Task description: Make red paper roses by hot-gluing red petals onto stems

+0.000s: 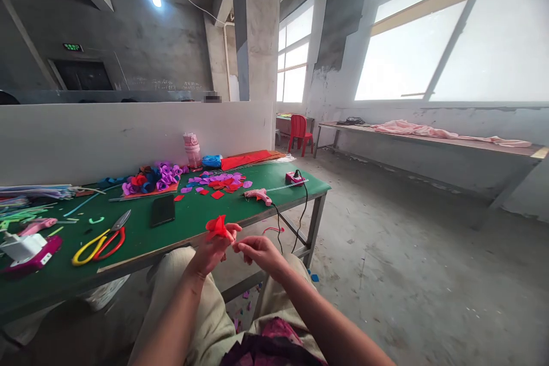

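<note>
A red paper flower is held in my left hand, just past the front edge of the green table. The fingers of my left hand are closed on it. My right hand is closed beside it, thumb and forefinger pinched near my left fingertips; what the pinch holds is too small to make out. On the table behind them lie loose red and purple petals and a pink glue gun.
Scissors, a black phone and finished flowers lie to the left. A power strip is at the far left. A pink bottle stands by the partition. Black cords hang off the right end.
</note>
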Demonstrator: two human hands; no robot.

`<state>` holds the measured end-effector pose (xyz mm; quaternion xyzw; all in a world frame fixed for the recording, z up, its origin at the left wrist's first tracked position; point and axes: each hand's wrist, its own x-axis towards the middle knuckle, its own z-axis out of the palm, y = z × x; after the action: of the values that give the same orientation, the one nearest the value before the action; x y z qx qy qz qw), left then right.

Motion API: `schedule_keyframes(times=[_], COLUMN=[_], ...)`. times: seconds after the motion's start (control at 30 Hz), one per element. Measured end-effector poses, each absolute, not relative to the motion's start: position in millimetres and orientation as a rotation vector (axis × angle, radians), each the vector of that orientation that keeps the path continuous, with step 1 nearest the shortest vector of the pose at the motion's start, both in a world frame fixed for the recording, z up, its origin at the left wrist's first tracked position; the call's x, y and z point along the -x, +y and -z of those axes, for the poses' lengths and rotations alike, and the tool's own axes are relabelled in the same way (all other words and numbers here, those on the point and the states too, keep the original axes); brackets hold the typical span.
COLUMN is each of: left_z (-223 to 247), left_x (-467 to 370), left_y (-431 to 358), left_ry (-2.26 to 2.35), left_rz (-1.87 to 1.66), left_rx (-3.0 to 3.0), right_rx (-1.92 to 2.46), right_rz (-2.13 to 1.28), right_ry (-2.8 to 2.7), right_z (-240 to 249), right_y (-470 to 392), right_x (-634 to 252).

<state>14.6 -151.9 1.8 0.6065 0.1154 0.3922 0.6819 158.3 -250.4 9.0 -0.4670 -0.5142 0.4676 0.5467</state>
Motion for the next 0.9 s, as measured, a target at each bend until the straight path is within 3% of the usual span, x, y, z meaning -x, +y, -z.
schedule_keyframes(times=[0.2,0.5,0.9], left_z=[-1,-9,-49], left_x=[-13,-22,-25], left_y=[-149,-143,-86], left_ry=[0.256,0.515,0.618], left_rz=[-0.811,-0.998,-1.119], left_rx=[-1.205,-1.094,-1.113], right_rx=[1.139,1.234,1.262], right_rz=[-1.079,-0.882,-0.713], right_ry=[-1.217,-1.082,-1.195], right_z=[-3,7,-13], right_y=[-248,-214,-139], right_x=[-142,-130,-131])
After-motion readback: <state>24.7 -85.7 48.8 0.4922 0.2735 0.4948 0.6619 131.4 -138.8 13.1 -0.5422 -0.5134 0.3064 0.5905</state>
